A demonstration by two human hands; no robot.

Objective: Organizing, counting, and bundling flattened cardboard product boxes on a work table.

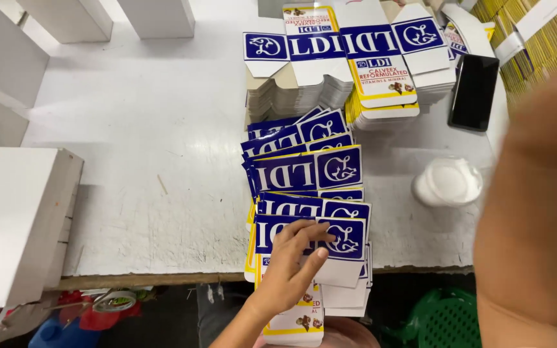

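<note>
Two hands: left on cartons overhanging table edge.

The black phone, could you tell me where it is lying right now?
In the head view the black phone lies at the table's far right, beside the stacks of flat cartons, just beyond the white lid.

A black phone lies near what looks like a white lid.

Flattened cartons glossy printed cardboard, tabletop matt white paint, scratched, raw wood edge, phone glossy black glass, lid smooth white plastic, stool green plastic mesh.
</note>
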